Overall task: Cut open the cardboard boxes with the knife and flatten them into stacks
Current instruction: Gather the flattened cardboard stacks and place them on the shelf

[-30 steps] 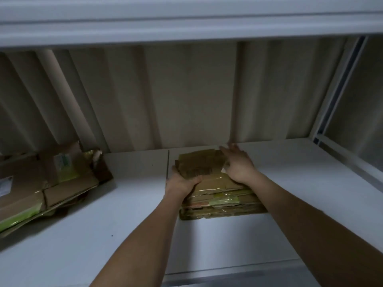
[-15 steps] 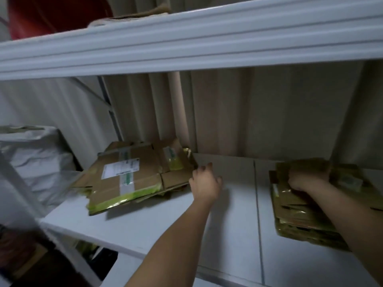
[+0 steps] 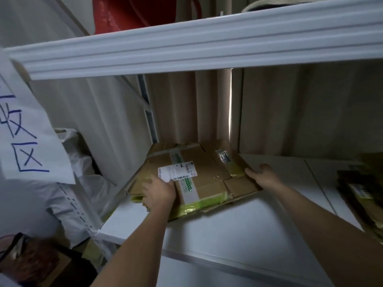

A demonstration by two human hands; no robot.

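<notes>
The stack of flattened boxes (image 3: 194, 177) lies at the left back corner of the white shelf (image 3: 238, 230). The left hand (image 3: 159, 193) rests on its near left edge, fingers loosely bent; the right hand (image 3: 263, 177) touches its right edge, fingers relaxed. The cardboard seems light and stiff but loose in layers, so I would grasp both side edges.

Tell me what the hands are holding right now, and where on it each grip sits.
Both hold the flattened cardboard stack on the shelf: left hand at its near-left corner, right hand at its right edge. Finger curl is unclear.
</notes>
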